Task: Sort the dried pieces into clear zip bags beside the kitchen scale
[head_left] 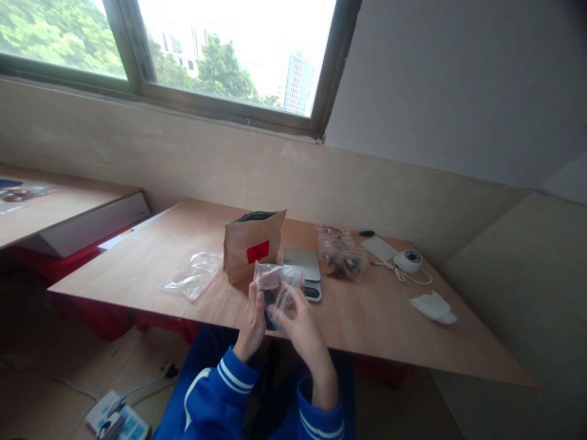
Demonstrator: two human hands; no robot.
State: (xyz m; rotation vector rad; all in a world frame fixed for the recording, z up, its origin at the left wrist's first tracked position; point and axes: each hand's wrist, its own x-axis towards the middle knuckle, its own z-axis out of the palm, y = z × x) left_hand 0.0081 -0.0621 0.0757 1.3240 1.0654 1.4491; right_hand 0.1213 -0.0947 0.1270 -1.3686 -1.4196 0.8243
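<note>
Near the table's front edge, my left hand [252, 321] grips the side of a clear plastic bag [267, 279] with something dark inside it. My right hand [296, 315] has its fingers closed on the bag's other side. What the dark content is, I cannot make out. Just behind the bag stands a brown paper pouch [238, 250] with a red label, its top gaping. A kitchen scale [301, 264] with a silver plate lies right behind my right hand. Another clear plastic bag [195, 275] lies flat to the left of the pouch.
On the right lie zip bags with dark brown pieces [345, 260], a white dome-shaped device [407, 261] with a cable, a crumpled white tissue [433, 307] and a green-handled tool [367, 233]. A power strip [117, 418] sits on the floor at lower left.
</note>
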